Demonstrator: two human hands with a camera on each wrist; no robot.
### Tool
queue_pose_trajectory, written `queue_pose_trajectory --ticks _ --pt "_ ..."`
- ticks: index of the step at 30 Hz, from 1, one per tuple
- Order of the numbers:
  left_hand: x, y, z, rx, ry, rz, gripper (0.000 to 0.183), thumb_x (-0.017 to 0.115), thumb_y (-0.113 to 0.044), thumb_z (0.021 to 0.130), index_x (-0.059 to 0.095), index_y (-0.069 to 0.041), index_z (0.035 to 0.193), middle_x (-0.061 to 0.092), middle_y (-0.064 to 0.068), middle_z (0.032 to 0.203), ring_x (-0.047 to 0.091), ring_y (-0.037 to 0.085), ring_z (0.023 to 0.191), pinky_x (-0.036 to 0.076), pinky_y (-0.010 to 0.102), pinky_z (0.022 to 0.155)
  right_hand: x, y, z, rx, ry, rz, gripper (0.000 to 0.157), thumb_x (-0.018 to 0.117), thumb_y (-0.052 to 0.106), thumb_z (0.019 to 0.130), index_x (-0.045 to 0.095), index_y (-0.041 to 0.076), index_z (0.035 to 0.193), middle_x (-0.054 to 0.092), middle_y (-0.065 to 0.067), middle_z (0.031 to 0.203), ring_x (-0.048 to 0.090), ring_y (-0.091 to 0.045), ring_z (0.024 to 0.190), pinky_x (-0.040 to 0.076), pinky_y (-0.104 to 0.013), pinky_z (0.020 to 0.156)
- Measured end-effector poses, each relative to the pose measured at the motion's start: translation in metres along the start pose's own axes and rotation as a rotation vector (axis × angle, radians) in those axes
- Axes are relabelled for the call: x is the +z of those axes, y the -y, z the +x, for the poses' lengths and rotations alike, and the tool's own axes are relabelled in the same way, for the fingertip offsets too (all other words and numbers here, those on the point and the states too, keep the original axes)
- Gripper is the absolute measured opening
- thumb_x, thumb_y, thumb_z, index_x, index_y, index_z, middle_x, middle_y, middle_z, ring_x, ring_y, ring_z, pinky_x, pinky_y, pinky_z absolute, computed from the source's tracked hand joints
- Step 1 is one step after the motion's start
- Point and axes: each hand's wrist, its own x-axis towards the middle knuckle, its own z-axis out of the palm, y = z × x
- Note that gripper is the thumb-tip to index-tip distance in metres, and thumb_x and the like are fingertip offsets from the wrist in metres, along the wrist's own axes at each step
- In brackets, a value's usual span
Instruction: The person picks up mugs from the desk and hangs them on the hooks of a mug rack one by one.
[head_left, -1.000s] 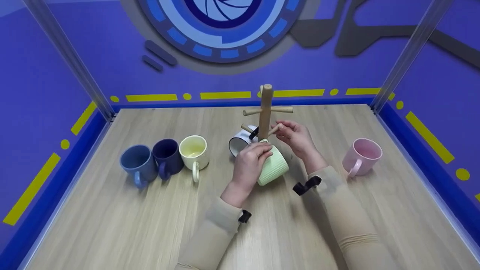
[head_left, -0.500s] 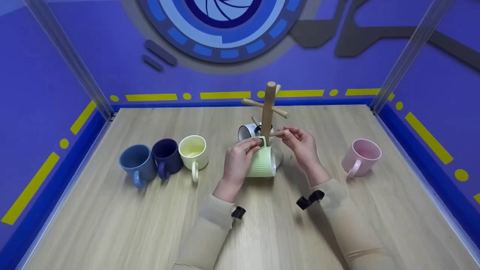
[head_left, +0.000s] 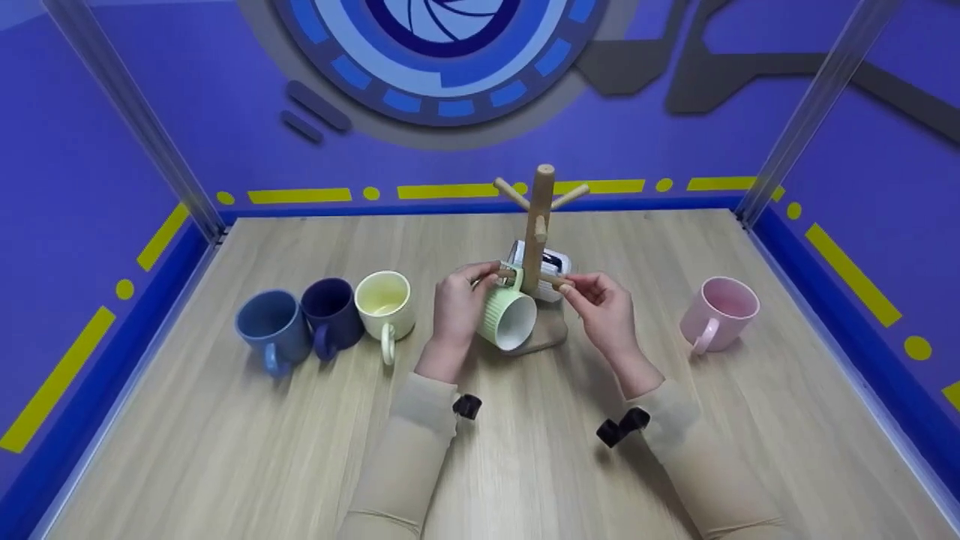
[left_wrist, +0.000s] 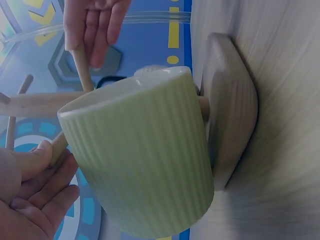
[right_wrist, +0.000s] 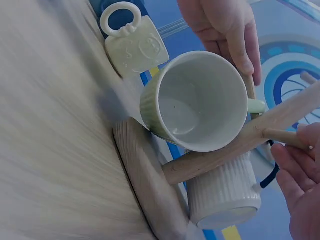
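Note:
A pale green ribbed mug (head_left: 504,319) hangs tilted by its handle on a lower peg of a wooden mug tree (head_left: 541,191), its mouth toward the front right. My left hand (head_left: 459,306) pinches the end of that peg between thumb and fingers, seen closely in the left wrist view. On the other side of the post, my right hand (head_left: 606,315) pinches the tip of another lower peg (right_wrist: 287,138). Behind the post hangs a white ribbed mug (right_wrist: 225,192) with a dark handle, partly hidden. The upper pegs are bare.
At the left stand a greyish-blue mug (head_left: 274,328), a dark navy mug (head_left: 330,315) and a cream mug (head_left: 385,304), side by side. A pink mug (head_left: 718,315) stands alone at the right. Blue-purple panels (head_left: 225,97) enclose the wooden table (head_left: 300,450).
The mug tree has turned, its front pegs swinging leftward and the white mug moving right behind the post. The green mug now faces front right. My left hand shifted left onto the peg end.

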Motion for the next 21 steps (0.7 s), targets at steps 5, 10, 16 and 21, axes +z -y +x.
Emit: queue_pose_trajectory --ticks 5,10,16,21 --pt "0.002 0.005 0.012 -0.038 0.02 -0.012 0.021 0.073 -0.006 0.093 0.078 -0.001 0.113 0.078 0.014 0.113 0.074 0.028 0.112 0.059 0.036 0.098 0.005 0.005 -0.01 -0.106 0.001 -0.036 0.017 0.078 -0.001 0.089 0.071 -0.008 0.103 0.076 -0.024 0.107 0.072 -0.004 0.088 0.058 -0.013 0.077" --pt "0.004 0.01 0.023 -0.047 0.012 -0.002 0.021 0.072 -0.004 0.093 0.078 -0.001 0.114 0.078 0.014 0.113 0.075 0.028 0.11 0.06 0.034 0.096 0.015 0.01 -0.018 -0.259 -0.009 -0.173 0.017 0.081 0.0 0.086 0.073 -0.005 0.1 0.077 -0.02 0.102 0.072 -0.011 0.089 0.057 -0.012 0.08" --pt "0.008 0.013 0.033 -0.073 -0.006 0.014 0.021 0.071 -0.005 0.094 0.078 -0.002 0.114 0.079 0.013 0.112 0.075 0.027 0.109 0.061 0.036 0.091 0.028 0.013 -0.024 -0.445 -0.02 -0.354 0.019 0.083 0.007 0.085 0.071 -0.001 0.097 0.076 -0.013 0.097 0.075 -0.026 0.093 0.063 -0.032 0.087" --pt "0.01 0.014 0.036 -0.083 -0.014 0.05 0.022 0.071 -0.006 0.094 0.078 -0.004 0.115 0.078 0.012 0.113 0.075 0.026 0.108 0.061 0.039 0.09 0.034 0.017 -0.026 -0.516 -0.032 -0.406 0.02 0.084 0.008 0.083 0.069 0.0 0.094 0.075 -0.012 0.093 0.074 -0.028 0.09 0.063 -0.04 0.085"
